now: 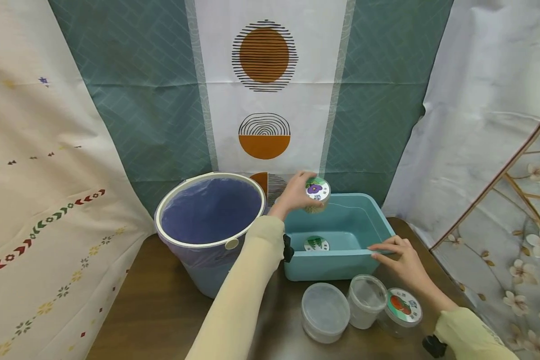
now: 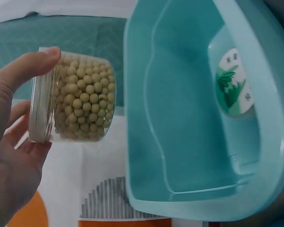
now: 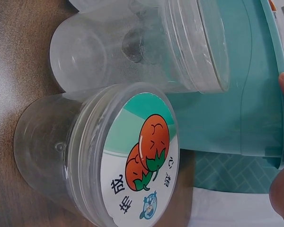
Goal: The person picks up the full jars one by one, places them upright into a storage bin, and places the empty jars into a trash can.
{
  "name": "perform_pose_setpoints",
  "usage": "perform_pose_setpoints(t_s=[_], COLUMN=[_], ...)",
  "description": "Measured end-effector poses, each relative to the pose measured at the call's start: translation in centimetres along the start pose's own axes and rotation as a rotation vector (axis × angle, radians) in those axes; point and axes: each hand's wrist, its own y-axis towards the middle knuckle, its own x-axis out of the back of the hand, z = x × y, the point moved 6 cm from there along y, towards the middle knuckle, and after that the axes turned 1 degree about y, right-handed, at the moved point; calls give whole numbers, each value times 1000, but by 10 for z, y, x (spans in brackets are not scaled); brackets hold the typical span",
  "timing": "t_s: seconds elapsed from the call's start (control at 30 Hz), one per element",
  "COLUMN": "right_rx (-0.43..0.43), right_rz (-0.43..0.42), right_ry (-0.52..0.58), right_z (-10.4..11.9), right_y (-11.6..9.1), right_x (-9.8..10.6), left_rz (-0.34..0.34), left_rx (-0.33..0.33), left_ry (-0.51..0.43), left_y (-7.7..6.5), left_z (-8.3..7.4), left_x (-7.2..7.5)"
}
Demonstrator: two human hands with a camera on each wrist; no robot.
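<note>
My left hand (image 1: 293,194) grips a clear jar (image 2: 85,99) of round, pale yellow beans by its lid end, above the blue-green tub (image 1: 330,266). The jar's lid label, seen in the head view, has a purple flower. Thumb and fingers of my right hand (image 1: 402,259) pinch the tub's near rim towards its right corner. Inside the tub lies a jar with a green-leaf label (image 2: 233,82); its body is mostly hidden by the wall in the head view.
In front of the tub stand a wide lidded plastic jar (image 1: 325,309), a taller clear jar (image 1: 367,297) and a jar with an orange-fruit label (image 1: 404,306). A lined bin (image 1: 225,262) stands left of the tub on the wooden table (image 1: 135,300). Patterned curtains (image 1: 162,100) hang behind.
</note>
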Motion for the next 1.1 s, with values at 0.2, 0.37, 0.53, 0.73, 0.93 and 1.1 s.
perform_pose_setpoints(t_s=[0.2, 0.37, 0.53, 0.73, 0.93, 1.1], right_rx=[-8, -20, -30, -41, -44, -36], right_rz=[-2, 3, 7, 19, 19, 11], right_ry=[-14, -14, -8, -18, -21, -24], right_z=[-2, -2, 0, -1, -2, -1], right_y=[1, 2, 1, 1, 1, 2], right_x=[-1, -1, -1, -2, -2, 0], left_rz=[103, 148, 175, 261, 368, 410], left_rx=[-59, -113, -142, -149, -144, -177], left_ry=[74, 190, 264, 257, 226, 188], left_y=[3, 5, 4, 6, 5, 5], left_z=[6, 2, -6, -8, -10, -17], left_x=[-16, -21, -27, -38, -43, -47])
